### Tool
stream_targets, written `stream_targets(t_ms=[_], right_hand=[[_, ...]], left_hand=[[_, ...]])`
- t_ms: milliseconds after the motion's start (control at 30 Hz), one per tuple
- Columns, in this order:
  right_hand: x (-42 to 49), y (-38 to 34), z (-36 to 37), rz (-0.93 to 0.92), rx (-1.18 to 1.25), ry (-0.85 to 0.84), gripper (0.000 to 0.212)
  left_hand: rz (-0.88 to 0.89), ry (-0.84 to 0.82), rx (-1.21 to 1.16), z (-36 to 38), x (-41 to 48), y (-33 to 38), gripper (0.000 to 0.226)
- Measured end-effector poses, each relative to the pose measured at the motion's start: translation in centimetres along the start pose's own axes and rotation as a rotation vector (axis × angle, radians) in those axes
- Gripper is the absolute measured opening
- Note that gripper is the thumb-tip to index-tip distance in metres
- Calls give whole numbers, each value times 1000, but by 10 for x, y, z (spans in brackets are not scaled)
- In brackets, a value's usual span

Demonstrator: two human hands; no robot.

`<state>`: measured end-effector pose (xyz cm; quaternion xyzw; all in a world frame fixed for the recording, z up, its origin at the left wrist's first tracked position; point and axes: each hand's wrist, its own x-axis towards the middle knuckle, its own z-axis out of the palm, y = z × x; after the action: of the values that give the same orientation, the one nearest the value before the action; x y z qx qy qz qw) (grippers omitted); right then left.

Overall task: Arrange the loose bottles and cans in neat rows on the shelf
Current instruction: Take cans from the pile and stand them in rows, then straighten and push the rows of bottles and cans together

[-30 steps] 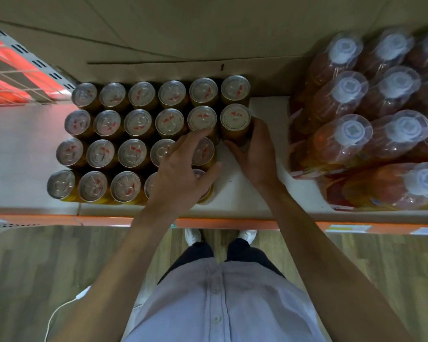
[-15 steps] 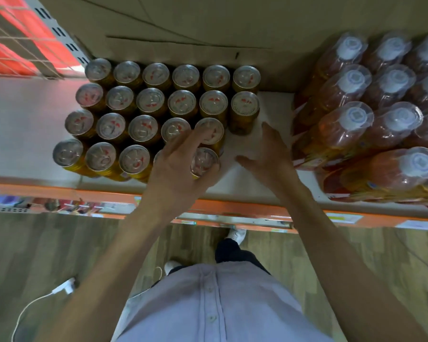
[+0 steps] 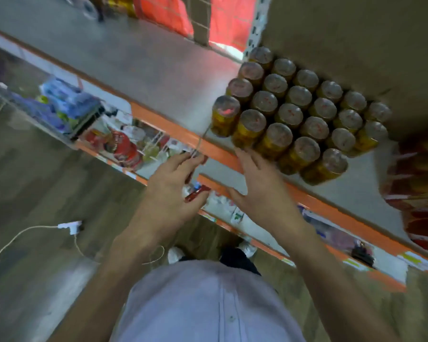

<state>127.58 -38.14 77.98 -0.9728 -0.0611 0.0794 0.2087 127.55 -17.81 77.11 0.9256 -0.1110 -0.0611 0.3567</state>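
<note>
Cans (image 3: 299, 112): yellow-sided, silver tops with red marks, packed in tight diagonal rows on the grey shelf (image 3: 158, 70); print too blurred to read. Front row stands just inside the orange shelf edge (image 3: 223, 154). Bare shelf lies open to the block's left. Left hand (image 3: 173, 191): fingers spread, empty, before the edge. Right hand (image 3: 260, 191): open, empty, fingertips near the front cans.
</note>
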Motion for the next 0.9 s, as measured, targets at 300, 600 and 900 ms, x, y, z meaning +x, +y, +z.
stream_targets(t_ms=[300,600,900], right_hand=[[57,-146,86,-269,-13,-272,77],[131,-242,133,-511,-88,-420,78],[264,-298,160,-406,-84,-511,75]], left_hand=[[-343,299,-91,-87,-100,-132,65],[-525,474,-125,-129,-124,-193,61],[-485,440,-115,-211,-16,-277,58]])
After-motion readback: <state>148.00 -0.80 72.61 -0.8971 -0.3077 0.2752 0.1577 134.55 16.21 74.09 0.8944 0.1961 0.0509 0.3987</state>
